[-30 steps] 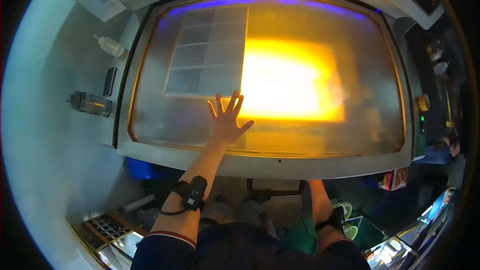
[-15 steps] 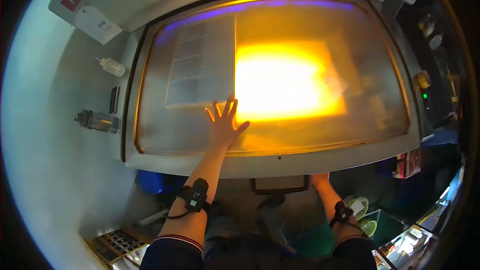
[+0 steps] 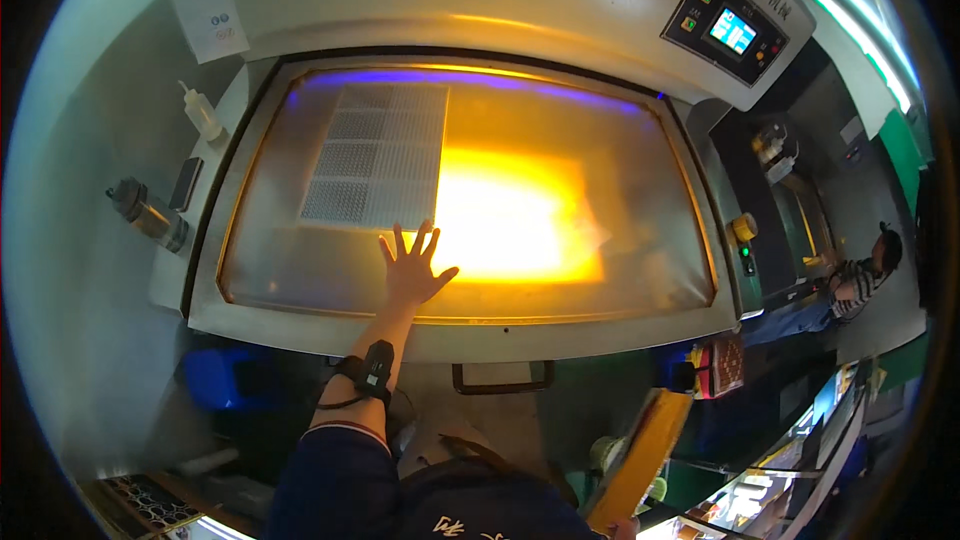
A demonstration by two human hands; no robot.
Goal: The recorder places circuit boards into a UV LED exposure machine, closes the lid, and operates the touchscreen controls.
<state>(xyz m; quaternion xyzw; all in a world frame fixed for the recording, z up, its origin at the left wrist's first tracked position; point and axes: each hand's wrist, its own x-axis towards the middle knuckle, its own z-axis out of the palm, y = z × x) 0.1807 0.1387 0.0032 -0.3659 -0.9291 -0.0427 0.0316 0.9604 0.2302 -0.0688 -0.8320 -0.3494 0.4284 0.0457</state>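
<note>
My left hand lies with fingers spread on the hazy, see-through cover of a lit exposure machine. Its fingertips are at the lower right corner of a pale patterned sheet, which shows under the cover as rows of fine marks. Right of the sheet, a bright yellow-white glow washes out detail. Low at the frame's bottom, my right hand is mostly cut off, its visible fingers at the bottom end of a long amber board. The board stands tilted beside my body.
A black handle juts from the machine's front. On the left ledge are a squeeze bottle, a phone and a drinking bottle. A control panel sits upper right. Another person is at far right.
My view has tilted up and shifted right. My right hand has moved from the machine's front edge down to my side, where the amber board now shows. My left hand stays spread on the cover.
</note>
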